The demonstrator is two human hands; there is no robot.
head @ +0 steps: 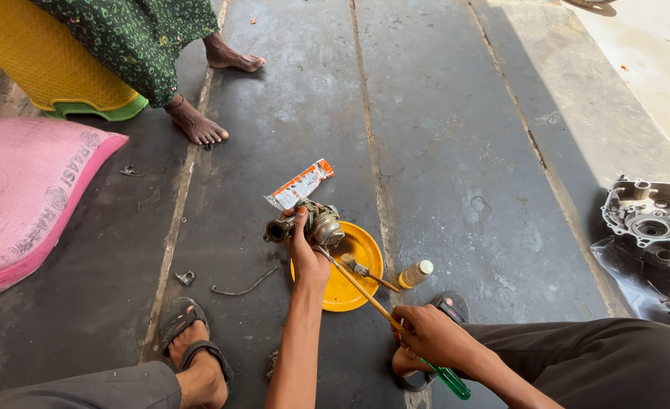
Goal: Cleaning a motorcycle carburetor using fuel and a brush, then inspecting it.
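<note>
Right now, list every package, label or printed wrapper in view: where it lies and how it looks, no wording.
Tube: flat squeeze tube, white and orange, on the floor just beyond the left hand.
Sack: large pink woven bag with dark print, lying at far left.
Bottle: small yellowish bottle with pale cap, lying beside the yellow dish; no label readable.
No signs or screens.

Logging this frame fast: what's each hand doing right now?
Left hand: closed on a metal carburetor.
Right hand: closed on a green-handled screwdriver.
</note>
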